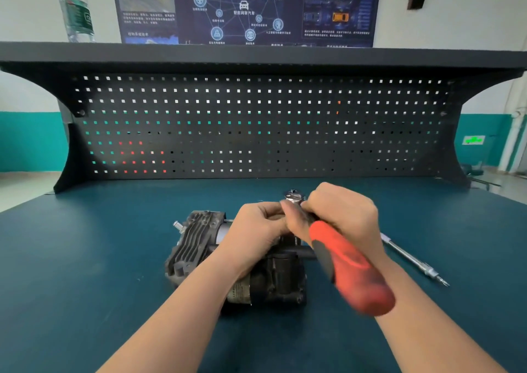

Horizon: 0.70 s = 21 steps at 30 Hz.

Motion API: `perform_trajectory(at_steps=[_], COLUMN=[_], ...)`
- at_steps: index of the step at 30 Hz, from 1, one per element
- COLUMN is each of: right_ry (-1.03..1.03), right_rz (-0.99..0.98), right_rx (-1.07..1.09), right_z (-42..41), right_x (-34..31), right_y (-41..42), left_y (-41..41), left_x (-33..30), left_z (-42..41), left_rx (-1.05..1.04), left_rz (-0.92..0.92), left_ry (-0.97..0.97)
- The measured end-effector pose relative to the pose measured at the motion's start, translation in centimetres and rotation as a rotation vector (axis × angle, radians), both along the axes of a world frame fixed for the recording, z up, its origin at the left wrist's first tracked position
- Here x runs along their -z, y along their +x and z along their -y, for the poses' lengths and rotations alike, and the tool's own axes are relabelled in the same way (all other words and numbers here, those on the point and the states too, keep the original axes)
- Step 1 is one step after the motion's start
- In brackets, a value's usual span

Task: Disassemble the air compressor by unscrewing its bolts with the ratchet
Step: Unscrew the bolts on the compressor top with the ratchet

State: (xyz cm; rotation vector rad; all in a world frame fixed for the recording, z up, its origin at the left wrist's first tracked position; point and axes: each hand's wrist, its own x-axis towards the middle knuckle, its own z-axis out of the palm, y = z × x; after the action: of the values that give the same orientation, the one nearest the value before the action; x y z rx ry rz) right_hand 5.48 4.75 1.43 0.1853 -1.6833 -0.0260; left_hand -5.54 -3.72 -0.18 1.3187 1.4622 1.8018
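The dark grey finned air compressor [196, 244] lies on the blue-green bench top in the middle of the view. Above its right part, my right hand [342, 215] grips the ratchet near its chrome head [293, 195]. The ratchet's red and black handle [350, 270] points back toward me and is blurred. My left hand [256, 227] is curled beside the ratchet head, its fingertips pinching at the tool just below the head. What the fingers hold there is hidden. Both hands cover the compressor's middle.
A long chrome extension bar [413, 258] lies on the bench [85, 287] to the right of my right wrist. A black pegboard [256, 124] stands behind the bench. A plastic water bottle [75, 7] sits on the shelf above, top left.
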Motion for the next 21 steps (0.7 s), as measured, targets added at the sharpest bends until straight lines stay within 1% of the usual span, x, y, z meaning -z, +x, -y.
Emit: perform_trajectory(at_steps=[1, 2, 4, 6, 7, 8, 9, 11, 13, 16, 21], right_ry=[-0.085, -0.267, -0.795, -1.339, -1.544, -1.674, -1.733, -1.737, -1.701, -1.614, -1.383], right_rz=[0.026, 0.064, 0.082, 0.062, 0.072, 0.091, 0.111, 0.107, 0.079, 0.06, 0.02], right_rx=[-0.055, -0.146, -0.377, -0.758, -0.894, -0.968, -0.986, -0.972, -0.968, -0.958, -0.898], right_z=[-0.3, -0.8, -1.8, -3.5, -4.2, -4.7, -5.0, -5.3, -5.4, -5.1, -3.9], right_x=[0.0, -0.1, -0.6, -0.7, -0.4, 0.0, 0.4, 1.0, 1.2, 0.9, 0.1], right_y=[0.0, 0.1, 0.3, -0.2, -0.5, -0.7, -0.8, -1.1, -1.1, -0.9, -0.3], left_y=[-0.1, -0.1, -0.3, -0.3, -0.3, -0.2, -0.3, -0.7, -1.0, -1.0, -0.5], left_x=[0.1, 0.1, 0.2, 0.2, 0.3, 0.2, 0.1, 0.0, -0.2, -0.4, -0.3], left_z=[0.0, -0.1, -0.2, -0.3, -0.4, -0.3, -0.2, 0.1, 0.6, 0.7, 0.6], left_rx=[0.012, 0.027, 0.047, 0.039, 0.045, 0.062, 0.092, 0.154, 0.165, 0.063, -0.058], left_rz=[0.03, 0.076, 0.136, 0.104, 0.082, 0.082, 0.097, 0.099, 0.01, -0.121, -0.155], left_ry=[0.007, 0.008, 0.008, -0.022, -0.039, -0.055, -0.071, -0.122, -0.194, -0.231, -0.174])
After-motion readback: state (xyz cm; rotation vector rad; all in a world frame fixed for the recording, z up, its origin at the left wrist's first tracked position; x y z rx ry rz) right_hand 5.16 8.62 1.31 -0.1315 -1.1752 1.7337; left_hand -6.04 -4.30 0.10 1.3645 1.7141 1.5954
